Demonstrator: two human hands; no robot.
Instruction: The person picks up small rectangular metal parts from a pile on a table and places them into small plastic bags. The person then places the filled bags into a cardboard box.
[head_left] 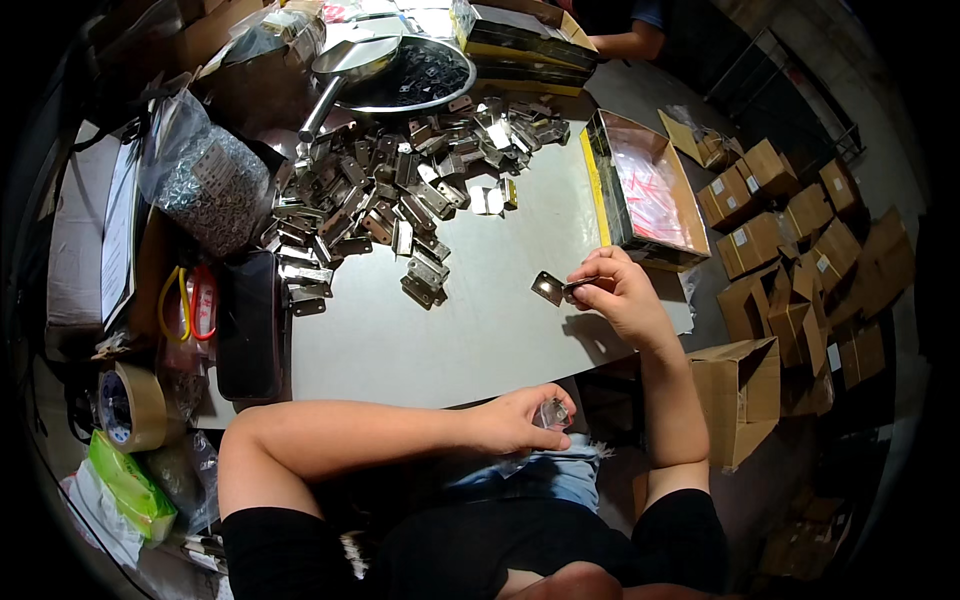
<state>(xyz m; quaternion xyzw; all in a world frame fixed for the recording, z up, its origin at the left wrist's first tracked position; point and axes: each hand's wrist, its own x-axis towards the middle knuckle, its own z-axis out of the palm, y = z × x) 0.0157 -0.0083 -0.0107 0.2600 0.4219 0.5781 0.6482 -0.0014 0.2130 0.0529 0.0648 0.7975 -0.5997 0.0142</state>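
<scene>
My right hand [625, 295] is over the right part of the white table, its thumb and fingers pinched on a small dark metal piece [578, 287], mostly hidden by the fingertips. Just left of those fingers is a shiny metal bracket [547, 288] with holes; I cannot tell whether it touches the piece. Down by my lap, my left hand [522, 420] is closed around a small clear plastic bag [552, 414]. What the bag contains is hard to make out. A large heap of similar metal brackets [400, 190] covers the table's far left side.
Behind the heap stands a metal bowl [462, 88] of dark parts, with a metal scoop [350, 65] over its rim. An open box [690, 225] of clear bags flanks the right edge. A bag of screws [215, 180] and a black case [250, 325] line the left. Cartons [750, 245] crowd the floor; another person's arm [630, 42] shows beyond.
</scene>
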